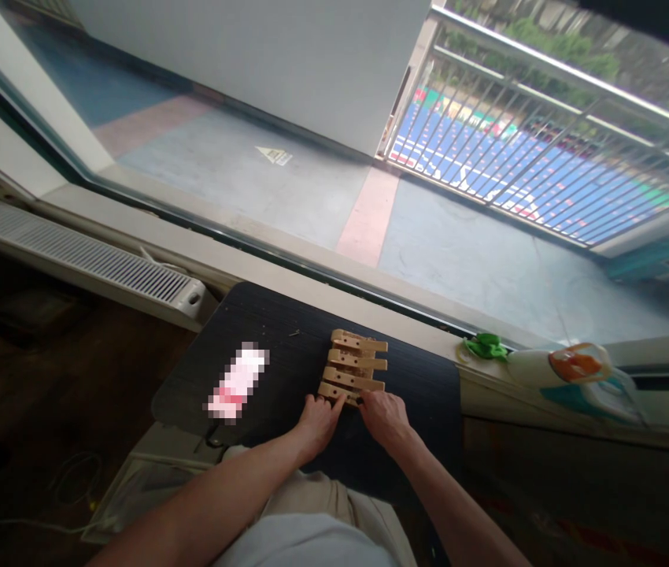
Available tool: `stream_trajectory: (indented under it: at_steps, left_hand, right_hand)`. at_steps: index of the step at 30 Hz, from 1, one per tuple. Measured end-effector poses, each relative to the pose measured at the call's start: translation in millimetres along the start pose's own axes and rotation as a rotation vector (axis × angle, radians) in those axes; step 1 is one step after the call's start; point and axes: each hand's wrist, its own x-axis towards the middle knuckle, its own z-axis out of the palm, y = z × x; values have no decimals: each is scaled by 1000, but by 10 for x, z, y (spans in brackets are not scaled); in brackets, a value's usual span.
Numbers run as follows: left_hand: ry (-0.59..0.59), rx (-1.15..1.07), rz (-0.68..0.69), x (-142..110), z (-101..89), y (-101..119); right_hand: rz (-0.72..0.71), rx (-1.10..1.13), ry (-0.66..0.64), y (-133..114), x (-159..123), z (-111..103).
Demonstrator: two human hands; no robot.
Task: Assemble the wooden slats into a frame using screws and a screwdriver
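Note:
A light-brown slatted wooden piece (355, 364) lies on the black tabletop. Its several parallel bars have dark round holes and rougher brown material between them. My left hand (318, 421) is closed at its near left corner, with the index finger on the nearest bar. At the near right corner, my right hand (386, 416) has its fingers curled together, touching or right beside the ends of the bars. A small dark spot shows by its fingertips, too small to name. The undersides of both hands are hidden.
The small black table (275, 315) stands against a window sill (311, 295). A blurred-out pink and white item (237, 384) lies on its left. Nearby are a tiny metal bit (293, 332), a white radiator (134, 264), a green item (485, 345) and a white bottle-like container (529, 368).

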Motion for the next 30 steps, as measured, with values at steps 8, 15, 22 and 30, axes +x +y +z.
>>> stream_trajectory:
  at_steps: [8, 15, 22, 30]
  left_hand:
    - [4, 1, -10, -44, -57, 11]
    - [-14, 16, -11, -37, -61, 13]
    - [21, 19, -11, -55, -56, 6]
    - [2, 45, -12, -31, -16, 4]
  right_hand:
    - [-103, -47, 9, -60, -48, -5]
    - [-6, 28, 38, -61, 45, 69]
    - [-69, -21, 17, -59, -24, -34]
    - [-68, 15, 25, -38, 2, -11]
